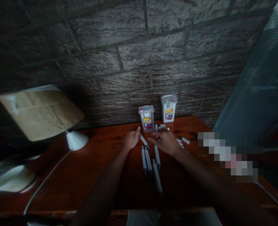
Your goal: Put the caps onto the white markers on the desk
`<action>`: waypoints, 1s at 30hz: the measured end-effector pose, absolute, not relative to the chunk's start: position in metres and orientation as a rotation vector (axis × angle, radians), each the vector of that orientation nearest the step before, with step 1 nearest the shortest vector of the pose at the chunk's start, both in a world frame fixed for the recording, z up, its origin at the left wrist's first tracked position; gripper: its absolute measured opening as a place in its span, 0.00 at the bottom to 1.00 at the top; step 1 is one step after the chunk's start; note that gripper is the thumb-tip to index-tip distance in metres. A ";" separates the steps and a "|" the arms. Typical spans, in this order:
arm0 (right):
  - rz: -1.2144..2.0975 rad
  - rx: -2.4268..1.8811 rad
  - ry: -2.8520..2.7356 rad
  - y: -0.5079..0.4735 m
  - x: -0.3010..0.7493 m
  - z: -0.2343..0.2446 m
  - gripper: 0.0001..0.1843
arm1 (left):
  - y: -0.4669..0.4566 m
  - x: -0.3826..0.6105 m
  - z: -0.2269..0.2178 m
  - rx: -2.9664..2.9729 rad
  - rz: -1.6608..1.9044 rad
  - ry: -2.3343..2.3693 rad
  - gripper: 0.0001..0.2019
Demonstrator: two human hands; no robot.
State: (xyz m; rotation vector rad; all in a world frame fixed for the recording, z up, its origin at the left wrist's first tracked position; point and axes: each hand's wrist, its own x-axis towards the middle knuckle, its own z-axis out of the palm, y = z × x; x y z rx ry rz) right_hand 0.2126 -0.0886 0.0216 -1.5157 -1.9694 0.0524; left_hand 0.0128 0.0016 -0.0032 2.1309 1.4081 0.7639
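My left hand (131, 140) is over the table in front of a clear marker case, thumb pointing up. A light grey marker (145, 142) slants down and right from its fingers, its upper end against them. To the right, my right hand (165, 140) is curved with thumb and forefinger apart, nothing visible between them. Below the hands lie several light grey markers, among them a long one (157, 177) nearest me and one (157, 157) under the right hand. The near clear case (147, 121) shows one pink-ended marker at its top left.
A second clear case (169, 110) holding several markers stands by the stone wall (134, 59). Loose markers (185, 140) lie right of my right hand. At left are a paper-shaded lamp (77, 140), its cord and a white bowl (16, 179). A blurred-out object (226, 153) is at right.
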 end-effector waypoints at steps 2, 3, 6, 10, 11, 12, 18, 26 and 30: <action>0.064 -1.482 -1.970 -0.088 0.208 0.023 0.12 | 0.001 0.012 -0.004 2.117 0.761 1.371 0.36; 0.078 -1.474 -1.960 -0.087 0.208 0.024 0.11 | 0.001 0.012 -0.005 2.110 0.757 1.361 0.36; 0.128 -1.536 -1.905 -0.083 0.221 0.026 0.09 | 0.001 0.011 -0.006 2.114 0.753 1.345 0.35; 0.162 -1.815 -1.775 -0.079 0.248 0.031 0.11 | 0.000 0.011 -0.008 2.229 0.745 1.336 0.29; 0.171 -1.871 -1.749 -0.079 0.254 0.033 0.11 | 0.000 0.011 -0.008 2.250 0.740 1.340 0.28; 0.180 -1.911 -1.731 -0.079 0.258 0.035 0.12 | 0.001 0.011 -0.009 2.259 0.736 1.346 0.28; 0.272 -1.844 -1.763 -0.086 0.271 0.048 0.12 | 0.003 0.011 -0.011 2.282 0.760 1.341 0.27; 0.832 -1.224 -2.151 -0.095 0.242 0.042 0.12 | 0.003 0.012 -0.010 2.306 0.782 1.301 0.25; 1.348 -1.023 -2.263 -0.106 0.228 0.043 0.18 | 0.003 0.012 -0.010 2.322 0.791 1.284 0.25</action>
